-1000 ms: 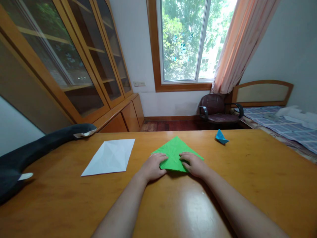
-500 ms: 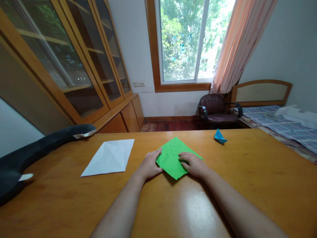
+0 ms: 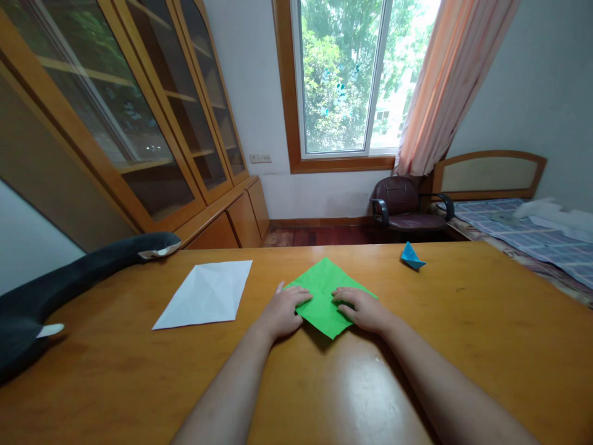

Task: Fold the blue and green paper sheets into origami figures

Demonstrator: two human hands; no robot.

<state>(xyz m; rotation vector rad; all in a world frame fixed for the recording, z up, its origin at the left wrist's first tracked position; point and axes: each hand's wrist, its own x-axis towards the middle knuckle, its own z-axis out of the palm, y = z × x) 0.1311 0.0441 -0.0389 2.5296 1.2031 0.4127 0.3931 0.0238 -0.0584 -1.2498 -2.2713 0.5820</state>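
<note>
Sheet, green paper (image 3: 324, 300), one: mid-worktop (image 3: 282, 395), toward the far edge; diamond-wise, near corner apparently lifted over a shadow.
Left hand (image 3: 281, 309): fingers atop the sheet's left side, thumb at its edge; whether pinching, cannot tell.
Right hand (image 3: 365, 308): fingers loosely apart, resting on its right side.
Sheet, white paper (image 3: 208, 300): left, near the far edge; creased, spread out.
Blue folded paper (image 3: 411, 257): right, near the far edge; apparently finished.
Progress, judged: green creased, shaping left.
</note>
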